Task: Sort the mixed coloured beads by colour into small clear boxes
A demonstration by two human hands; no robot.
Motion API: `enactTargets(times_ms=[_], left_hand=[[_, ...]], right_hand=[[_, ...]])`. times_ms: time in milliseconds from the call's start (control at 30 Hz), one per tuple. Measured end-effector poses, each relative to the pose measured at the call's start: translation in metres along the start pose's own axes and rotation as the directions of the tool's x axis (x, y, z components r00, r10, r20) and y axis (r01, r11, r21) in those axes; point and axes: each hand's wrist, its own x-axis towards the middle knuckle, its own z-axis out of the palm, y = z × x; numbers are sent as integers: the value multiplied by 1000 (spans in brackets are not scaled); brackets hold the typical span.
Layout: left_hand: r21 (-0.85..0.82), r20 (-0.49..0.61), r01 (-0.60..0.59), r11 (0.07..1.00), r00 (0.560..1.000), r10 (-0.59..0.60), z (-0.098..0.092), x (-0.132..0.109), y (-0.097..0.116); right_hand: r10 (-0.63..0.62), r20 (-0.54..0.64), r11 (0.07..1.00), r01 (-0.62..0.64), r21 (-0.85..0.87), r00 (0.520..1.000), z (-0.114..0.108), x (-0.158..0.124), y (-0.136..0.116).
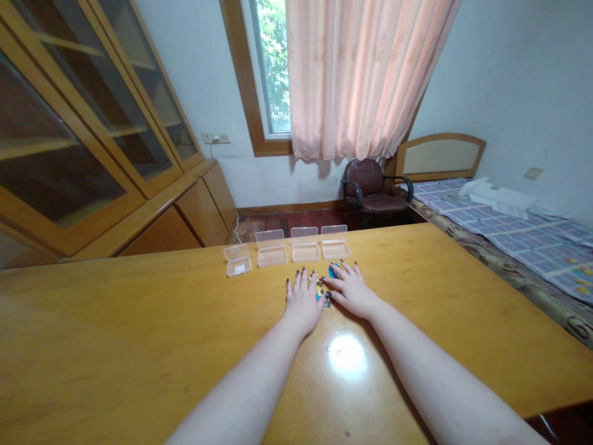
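My left hand (303,304) lies flat on the wooden table, palm down with fingers apart. To its right my right hand (353,292) also rests palm down, fingers spread. Between and partly under them are several small colourful pieces (319,290), yellow, blue and dark, too small to name. A blue piece (332,270) shows beside the right fingertips. Beyond the hands stands a row of clear plastic boxes with raised lids: a smaller box (238,266) at the left, then three larger boxes, the left one (272,256), the middle one (305,251) and the right one (336,250).
The wooden table (115,346) reaches across the view, with a bright reflection near my forearms. A glass-doored cabinet (139,179) stands at the left. Behind the table are a brown armchair (370,185) and a pink curtain (361,80). A bed (509,228) is at the right.
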Motion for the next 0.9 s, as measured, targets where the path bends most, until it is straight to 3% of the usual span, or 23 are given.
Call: enactTargets(times_ms=[233,500,700,900], left_hand=[[-25,32,-232,972,972,233,-3,0,-7],[-155,4,-108,982,994,110,2,6,-10],[-409,-173,-45,912,985,-29,6,19,-24],[-369,-236,-43,929,970,-49,-6,17,-28]], right_hand=[[104,-117,994,-107,-15,988,4,3,6],[-46,-84,994,55,98,995,-5,0,-4],[-97,-3,992,97,87,995,-4,-2,-10],[-112,14,989,111,94,994,-6,-4,-14]])
